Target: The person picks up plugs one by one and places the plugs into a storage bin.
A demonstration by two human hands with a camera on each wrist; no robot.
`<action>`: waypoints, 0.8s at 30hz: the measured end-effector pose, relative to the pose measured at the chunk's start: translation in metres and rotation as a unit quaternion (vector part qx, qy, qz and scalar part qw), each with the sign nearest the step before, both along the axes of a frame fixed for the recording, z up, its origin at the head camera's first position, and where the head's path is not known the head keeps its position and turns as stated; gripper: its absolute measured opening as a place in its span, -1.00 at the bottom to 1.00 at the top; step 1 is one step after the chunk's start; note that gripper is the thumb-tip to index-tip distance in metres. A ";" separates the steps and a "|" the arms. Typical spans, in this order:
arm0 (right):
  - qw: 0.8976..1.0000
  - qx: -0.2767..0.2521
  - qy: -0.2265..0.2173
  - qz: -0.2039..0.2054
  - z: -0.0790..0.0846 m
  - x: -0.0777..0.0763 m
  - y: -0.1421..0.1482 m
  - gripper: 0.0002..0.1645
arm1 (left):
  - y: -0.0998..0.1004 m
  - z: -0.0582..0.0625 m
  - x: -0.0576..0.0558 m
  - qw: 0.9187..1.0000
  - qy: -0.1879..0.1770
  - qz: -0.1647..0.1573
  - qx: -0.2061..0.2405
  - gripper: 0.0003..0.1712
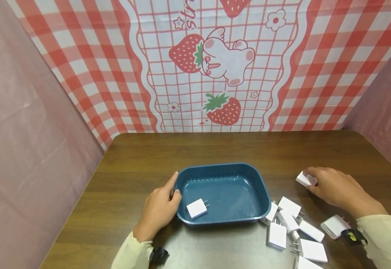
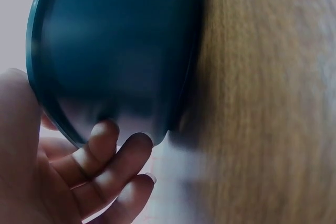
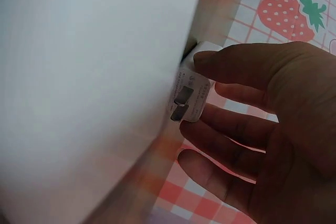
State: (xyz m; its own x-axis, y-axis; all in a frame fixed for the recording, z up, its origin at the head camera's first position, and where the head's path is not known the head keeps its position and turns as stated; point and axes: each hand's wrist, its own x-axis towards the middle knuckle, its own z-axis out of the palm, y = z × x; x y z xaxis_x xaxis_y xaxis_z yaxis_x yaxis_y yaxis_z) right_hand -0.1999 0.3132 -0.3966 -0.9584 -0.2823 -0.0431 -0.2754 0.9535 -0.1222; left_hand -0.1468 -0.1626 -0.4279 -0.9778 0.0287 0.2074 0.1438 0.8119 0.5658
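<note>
My left hand holds the left end of a dark blue plastic tray, thumb at the rim and fingers against the outer wall. One white charger plug lies inside the tray, its prongs pointing right. Over on the right, my right hand pinches another white charger plug between thumb and fingers, low over the tabletop. Two flat metal prongs and small printed text show on this plug's face in the right wrist view.
Several white charger plugs lie loosely grouped at the tray's right front, one touching its corner. Another plug sits apart beneath the right wrist. The brown wooden table ends at a strawberry-patterned cloth. A blurred white surface fills the right wrist view's left.
</note>
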 end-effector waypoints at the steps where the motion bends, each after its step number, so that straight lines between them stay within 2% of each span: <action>1: 1.000 0.000 -0.003 -0.001 0.000 0.000 0.000 -0.42 | 0.000 0.000 0.000 1.000 -0.003 -0.001 0.000 -0.35; 14: 1.000 -0.024 -0.010 -0.004 -0.004 0.005 0.004 -0.36 | 0.001 -0.002 0.000 1.000 -0.004 -0.011 0.000 -0.33; 24: 0.999 -0.035 0.037 0.001 0.005 0.011 -0.003 -0.36 | 0.001 -0.001 0.000 1.000 -0.004 -0.007 0.010 -0.33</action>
